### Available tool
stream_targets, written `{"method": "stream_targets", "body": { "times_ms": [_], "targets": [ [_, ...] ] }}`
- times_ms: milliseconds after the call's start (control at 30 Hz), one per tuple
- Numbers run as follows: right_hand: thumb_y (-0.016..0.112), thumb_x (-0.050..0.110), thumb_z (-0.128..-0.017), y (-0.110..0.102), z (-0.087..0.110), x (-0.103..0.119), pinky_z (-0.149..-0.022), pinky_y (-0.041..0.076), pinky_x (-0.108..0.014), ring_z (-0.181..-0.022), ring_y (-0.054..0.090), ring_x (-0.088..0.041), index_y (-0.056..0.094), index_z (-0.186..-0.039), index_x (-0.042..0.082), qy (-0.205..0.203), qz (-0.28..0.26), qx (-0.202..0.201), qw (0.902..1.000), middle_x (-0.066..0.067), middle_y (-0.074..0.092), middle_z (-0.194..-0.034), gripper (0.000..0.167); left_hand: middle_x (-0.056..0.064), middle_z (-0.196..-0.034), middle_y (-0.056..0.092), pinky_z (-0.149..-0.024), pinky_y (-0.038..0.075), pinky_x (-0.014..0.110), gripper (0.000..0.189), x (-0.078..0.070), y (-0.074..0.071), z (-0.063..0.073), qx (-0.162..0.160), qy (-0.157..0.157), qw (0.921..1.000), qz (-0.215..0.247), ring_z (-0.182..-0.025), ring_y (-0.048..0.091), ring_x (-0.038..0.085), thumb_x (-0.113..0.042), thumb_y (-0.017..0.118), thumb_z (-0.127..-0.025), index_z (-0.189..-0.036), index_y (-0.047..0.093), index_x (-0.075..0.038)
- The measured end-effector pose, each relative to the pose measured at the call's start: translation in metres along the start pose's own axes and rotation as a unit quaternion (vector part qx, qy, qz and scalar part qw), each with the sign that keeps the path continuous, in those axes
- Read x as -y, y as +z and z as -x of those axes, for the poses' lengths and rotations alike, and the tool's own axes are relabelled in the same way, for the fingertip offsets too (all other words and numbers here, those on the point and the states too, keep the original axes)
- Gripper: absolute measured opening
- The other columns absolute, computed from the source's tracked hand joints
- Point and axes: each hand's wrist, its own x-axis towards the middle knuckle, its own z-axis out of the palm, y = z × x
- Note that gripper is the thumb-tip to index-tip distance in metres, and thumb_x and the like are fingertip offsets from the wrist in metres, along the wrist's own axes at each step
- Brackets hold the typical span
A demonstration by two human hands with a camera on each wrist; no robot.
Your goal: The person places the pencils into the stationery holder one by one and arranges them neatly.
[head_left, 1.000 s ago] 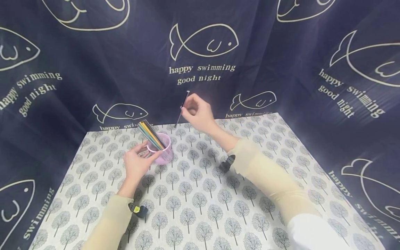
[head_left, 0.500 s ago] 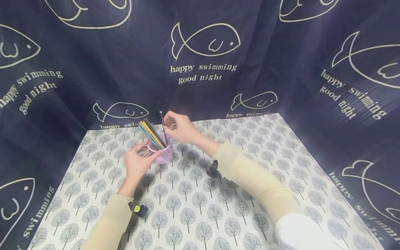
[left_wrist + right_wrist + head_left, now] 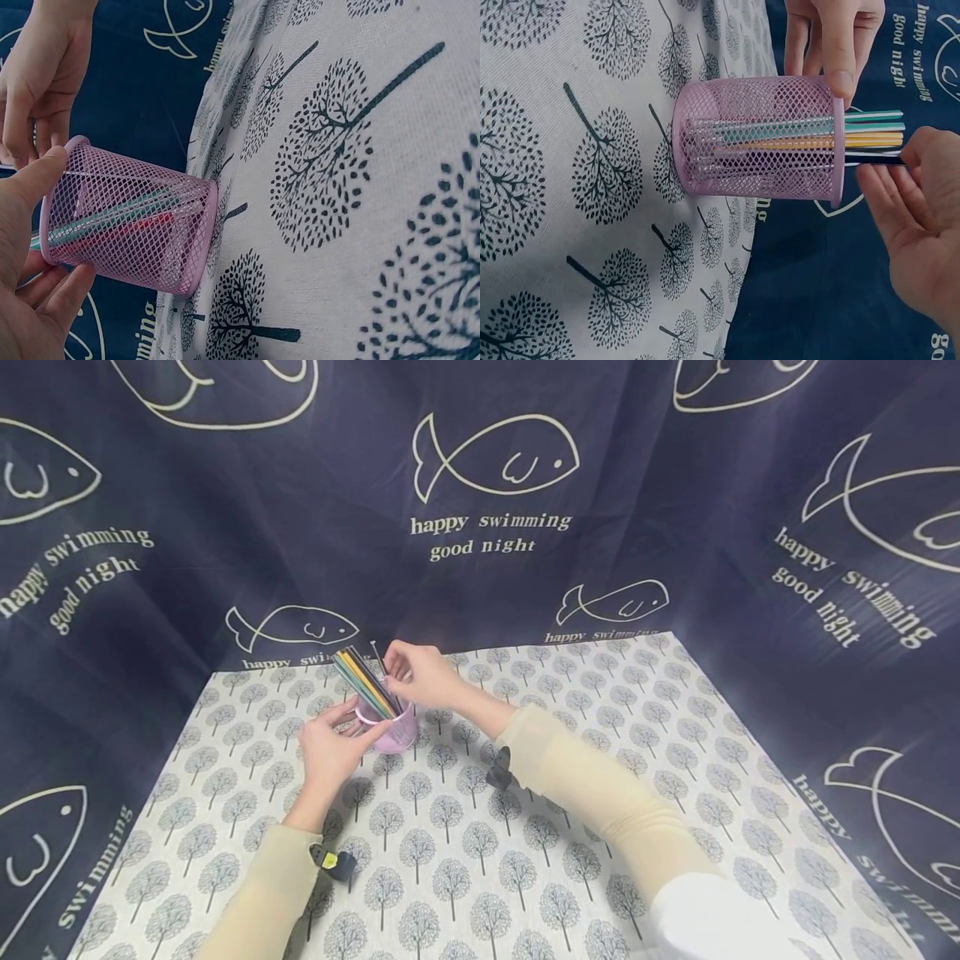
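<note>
In the head view my left hand (image 3: pixel 330 747) holds a pink mesh pen holder (image 3: pixel 397 739), thumb and fingers at its rim. The holder stands upright on the cloth. Several teal, yellow and dark pencils (image 3: pixel 877 140) lean in it, their upper ends above the rim. At the mouth, my right hand (image 3: pixel 423 677) pinches a slim dark pencil (image 3: pixel 377 656) with a pale end; its lower part is hidden. The right wrist view shows the fingertips of this hand close beside the other pencils. Through the mesh in the left wrist view, a red pencil (image 3: pixel 142 223) also shows.
A white tablecloth with a tree print (image 3: pixel 450 810) covers the table. Right behind its far edge hangs a dark blue curtain (image 3: pixel 480 593) with fish drawings and lettering. Each wrist carries a small black camera (image 3: pixel 341 864).
My right hand has come down and to the left with the dark pencil, from above the table's far edge to the pen holder's mouth. The left hand and holder have stayed in place.
</note>
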Motion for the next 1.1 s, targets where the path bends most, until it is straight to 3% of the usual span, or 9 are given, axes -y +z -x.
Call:
{"method": "stream_targets", "body": {
  "times_ms": [367,633,733,967,1100],
  "targets": [
    [0.073,0.012,-0.098,0.010,-0.011,0.009,-0.077,0.059,-0.013,-0.087,0.075,-0.014,0.066,-0.105,0.007,0.019,0.073,0.023,0.9969,-0.006,0.079,-0.097,0.011,0.026,-0.123,0.075,-0.069,0.061,0.015,0.069,0.000,-0.001,0.000,0.008,-0.019,0.9998,0.001,-0.094,0.081,0.041,-0.028,0.101,-0.072,-0.128,0.074,0.002],
    [0.074,0.012,-0.098,0.015,-0.019,0.018,-0.078,0.060,-0.015,-0.088,0.077,-0.015,0.069,-0.106,0.007,0.033,0.100,0.026,0.9941,-0.006,0.081,-0.098,0.011,0.027,-0.123,0.075,-0.072,0.064,0.027,0.070,0.001,-0.003,0.002,0.002,-0.009,0.9999,0.004,-0.094,0.081,0.040,-0.027,0.102,-0.071,-0.128,0.074,0.003],
    [0.074,0.010,-0.096,0.014,-0.017,0.018,-0.077,0.060,-0.015,-0.088,0.077,-0.015,0.069,-0.104,0.007,0.034,0.093,0.017,0.9949,-0.006,0.080,-0.097,0.010,0.028,-0.123,0.075,-0.073,0.064,0.026,0.071,0.001,-0.003,0.002,0.005,-0.010,0.9999,0.006,-0.094,0.081,0.041,-0.027,0.102,-0.072,-0.128,0.073,0.004],
    [0.068,0.007,-0.097,-0.009,0.000,0.005,-0.080,0.060,-0.018,-0.090,0.072,-0.016,0.068,-0.106,0.007,0.049,0.061,-0.013,0.9969,-0.006,0.076,-0.099,0.009,0.028,-0.124,0.075,-0.070,0.060,0.013,0.072,-0.001,-0.004,-0.002,0.015,-0.015,0.9997,0.009,-0.095,0.081,0.042,-0.027,0.102,-0.072,-0.130,0.072,0.004],
    [0.065,0.009,-0.100,-0.037,0.024,-0.015,-0.087,0.062,-0.026,-0.097,0.071,-0.019,0.068,-0.113,0.007,0.075,0.053,-0.040,0.9950,-0.007,0.075,-0.106,0.014,0.026,-0.128,0.074,-0.082,0.065,0.028,0.075,0.001,-0.011,-0.003,0.044,-0.030,0.9986,0.006,-0.105,0.079,0.041,-0.030,0.100,-0.074,-0.135,0.069,0.002]
  ]
}}
